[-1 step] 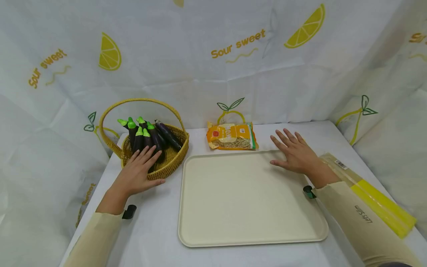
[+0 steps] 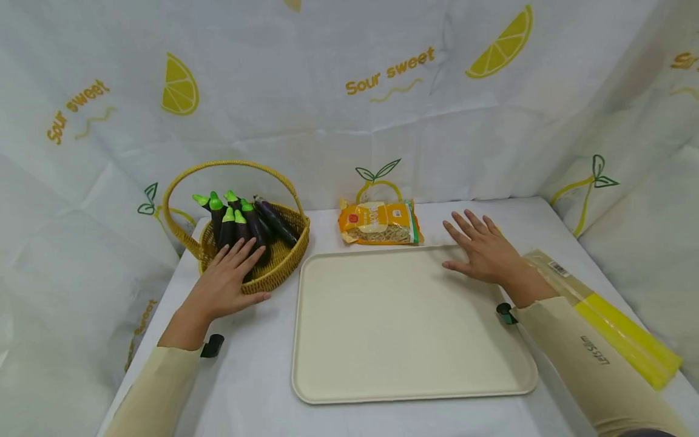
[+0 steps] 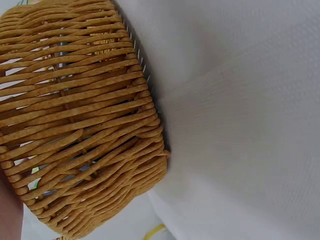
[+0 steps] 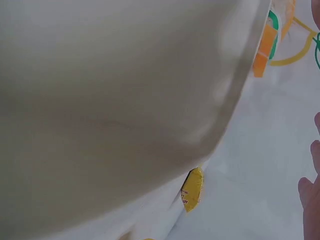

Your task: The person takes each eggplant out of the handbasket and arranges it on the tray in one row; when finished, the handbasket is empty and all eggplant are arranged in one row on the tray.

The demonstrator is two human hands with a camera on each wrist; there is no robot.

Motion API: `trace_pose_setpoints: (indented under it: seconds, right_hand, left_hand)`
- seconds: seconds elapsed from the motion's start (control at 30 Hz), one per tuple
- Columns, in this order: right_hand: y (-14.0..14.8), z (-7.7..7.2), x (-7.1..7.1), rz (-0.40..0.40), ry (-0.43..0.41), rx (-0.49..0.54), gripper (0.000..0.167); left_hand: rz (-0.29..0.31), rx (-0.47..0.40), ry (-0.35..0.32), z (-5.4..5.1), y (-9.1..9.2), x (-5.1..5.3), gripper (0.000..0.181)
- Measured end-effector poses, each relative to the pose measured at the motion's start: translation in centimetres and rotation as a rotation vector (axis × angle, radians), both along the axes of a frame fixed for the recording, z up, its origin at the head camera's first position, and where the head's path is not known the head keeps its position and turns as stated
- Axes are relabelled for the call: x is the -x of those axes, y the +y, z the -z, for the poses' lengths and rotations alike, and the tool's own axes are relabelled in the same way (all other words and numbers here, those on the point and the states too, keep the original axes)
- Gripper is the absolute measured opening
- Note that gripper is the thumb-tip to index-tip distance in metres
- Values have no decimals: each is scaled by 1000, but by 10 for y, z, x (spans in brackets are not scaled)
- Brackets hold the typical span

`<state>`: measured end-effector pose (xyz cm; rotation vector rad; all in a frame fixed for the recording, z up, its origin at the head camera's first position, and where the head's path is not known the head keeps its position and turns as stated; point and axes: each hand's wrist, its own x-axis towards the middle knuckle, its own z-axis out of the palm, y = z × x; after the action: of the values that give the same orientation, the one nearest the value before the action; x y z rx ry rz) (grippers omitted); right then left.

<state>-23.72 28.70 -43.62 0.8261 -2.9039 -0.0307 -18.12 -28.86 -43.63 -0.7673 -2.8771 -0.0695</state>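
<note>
My left hand (image 2: 226, 285) has its fingers straight and spread over the near rim of a wicker basket (image 2: 284, 276); whether it touches cannot be made out. Several dark purple eggplants (image 2: 277, 221) with bright green caps are in the basket. The woven wall of the basket (image 3: 80, 100) fills the left side of the left wrist view. Over the far right corner of a cream tray (image 2: 404, 328), my right hand (image 2: 483, 252) hovers palm down, fingers spread, holding nothing. Only its fingers (image 4: 311, 192) show at the right edge of the right wrist view.
Behind the tray lies an orange noodle bag (image 2: 379, 223). A long yellow and clear package (image 2: 617, 328) lies right of the tray, partly under the right forearm. A small yellow packet (image 4: 192, 189) shows past the tray's edge. White printed cloth hangs behind the table.
</note>
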Motion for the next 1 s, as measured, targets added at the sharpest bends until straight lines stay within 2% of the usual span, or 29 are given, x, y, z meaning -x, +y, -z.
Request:
trace_pose_setpoints:
  seconds: [0.1,0.17,0.23,0.33,0.43,0.5,0.53,0.57,0.6,0.67,0.7,0.77,0.8,0.87,0.93,1.0]
  right_hand:
    - [-3,-1,1,1,-7,13,91]
    - [-8,-1,2,4,-13,23,92]
    - [-14,-4,2,0,-28,44,92]
    - [-28,-8,2,-23,-36,74,91]
    - [-45,-12,2,-71,-49,104,90]
    - [-58,-15,3,-103,-63,114,89]
    - [-65,-16,3,-116,-73,117,88]
    - [-73,-17,3,-129,-85,124,87]
    - [-81,-18,2,-139,-103,135,86]
    - [-99,-18,1,-166,-134,148,84]
    - [-109,-18,0,-177,-156,157,83]
    - [-127,-19,-2,-196,-190,182,81]
    - [-136,-20,-3,-205,-209,198,81]
    - [-153,-22,-4,-230,-238,219,80]
    - [-168,-23,-5,-256,-254,230,80]
    - [-182,-23,-7,-286,-274,235,80]
  left_hand:
    - [-10,-28,14,-5,-4,-3,98]
    - [-21,-91,66,-10,-8,-5,95]
    - [-29,-194,167,-15,-14,-7,92]
    - [-64,-384,394,-20,-24,-10,82]
    - [-163,-610,621,-18,-34,-14,65]
    - [-280,-781,687,-13,-40,-15,52]
    - [-347,-864,676,-11,-42,-14,48]
    - [-427,-938,634,-8,-44,-14,47]
    - [-512,-1001,561,-6,-46,-12,48]
    - [-682,-1084,348,0,-48,-9,55]
    - [-743,-1112,231,2,-48,-7,59]
    - [-796,-1188,13,7,-47,0,65]
    - [-792,-1251,-72,9,-47,3,66]
    - [-740,-1439,-209,15,-46,10,65]
    - [-651,-1672,-288,20,-46,15,60]
    - [-569,-1897,-333,26,-47,18,57]
